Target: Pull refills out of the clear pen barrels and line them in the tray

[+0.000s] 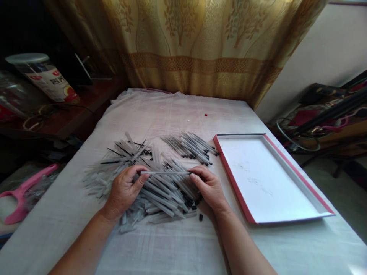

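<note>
Between my two hands a thin translucent pen barrel (166, 173) lies level above a heap of pen parts. My left hand (126, 185) pinches its pale left end between thumb and fingers. At the dark right end, the fingertips of my right hand (208, 185) are closed on it. Beneath spreads the pile of clear tubes and barrels (160, 196), with some black pieces among them. Past my right hand, several black-ended pens (196, 147) lie side by side in a group. A small black cap (201, 217) rests on the cloth near my right wrist.
To the right stands a shallow red-edged box lid (233, 179) with a white inside. A red bit (205, 115) and a white bit (188, 120) lie farther back on the tablecloth (149, 107). A labelled jar (47, 78) is on the left; a curtain (195, 46) hangs behind.
</note>
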### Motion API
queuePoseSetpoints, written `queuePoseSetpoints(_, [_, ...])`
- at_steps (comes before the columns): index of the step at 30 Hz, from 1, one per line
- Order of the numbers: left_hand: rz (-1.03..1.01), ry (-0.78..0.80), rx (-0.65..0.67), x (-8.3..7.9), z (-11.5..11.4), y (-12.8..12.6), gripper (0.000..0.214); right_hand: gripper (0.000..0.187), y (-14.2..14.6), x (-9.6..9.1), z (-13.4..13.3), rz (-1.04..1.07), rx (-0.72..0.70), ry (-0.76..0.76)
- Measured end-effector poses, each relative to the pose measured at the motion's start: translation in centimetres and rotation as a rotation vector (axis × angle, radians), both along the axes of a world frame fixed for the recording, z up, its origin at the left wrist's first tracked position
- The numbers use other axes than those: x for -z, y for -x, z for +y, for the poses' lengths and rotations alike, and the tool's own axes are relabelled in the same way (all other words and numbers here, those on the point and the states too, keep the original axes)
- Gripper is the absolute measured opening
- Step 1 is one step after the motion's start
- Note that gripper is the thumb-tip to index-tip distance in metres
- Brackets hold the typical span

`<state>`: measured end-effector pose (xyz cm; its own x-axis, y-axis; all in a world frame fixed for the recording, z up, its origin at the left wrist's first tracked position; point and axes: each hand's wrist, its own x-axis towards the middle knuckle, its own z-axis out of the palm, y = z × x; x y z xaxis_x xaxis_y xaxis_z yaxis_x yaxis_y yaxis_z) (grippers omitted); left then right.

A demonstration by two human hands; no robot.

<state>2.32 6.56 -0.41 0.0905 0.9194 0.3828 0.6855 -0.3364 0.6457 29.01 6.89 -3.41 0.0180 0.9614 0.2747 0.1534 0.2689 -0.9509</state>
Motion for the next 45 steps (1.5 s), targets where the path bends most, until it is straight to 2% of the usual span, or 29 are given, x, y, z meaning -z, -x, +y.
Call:
queuePoseSetpoints(21, [-0.005,0.017,0.004,-0.8,-0.1,0.0,0.032,0.01,0.1,-0.1,-0.1,-0.029,-0.004,-0.018])
queuePoseSetpoints(27, [-0.03,-0.07,0.051,-0.8,-0.2,-0.4,0.022,0.01,0.1,-0.2,-0.1,-0.022,-0.003,-0.016])
queuePoseSetpoints(30, [0.019,-0.072,0.069,-1.2,-0.1,-0.3,0.027,0.01,0.1,-0.2,-0.1,-0.015,-0.014,-0.001])
queuePoseSetpoints(33, [0.051,-0.05,0.053,-1.6,-0.1,0.1,0.034,0.011,-0.2,-0.2,0.0,0.013,0.036,0.04])
queuePoseSetpoints(36, [0.02,-0.033,0.011,-1.9,-0.1,0.4,0.034,0.016,-0.3,0.1,0.0,0.037,0.176,0.067])
queuePoseSetpoints(40, [-0.017,-0.019,-0.001,-1.8,-0.1,0.5,0.03,0.016,0.0,0.8,0.0,-0.151,0.314,-0.041])
queuePoseSetpoints(45, [-0.024,-0.008,-0.015,-1.6,0.0,0.5,0.028,0.019,0.5,1.3,0.0,-0.481,0.324,-0.144])
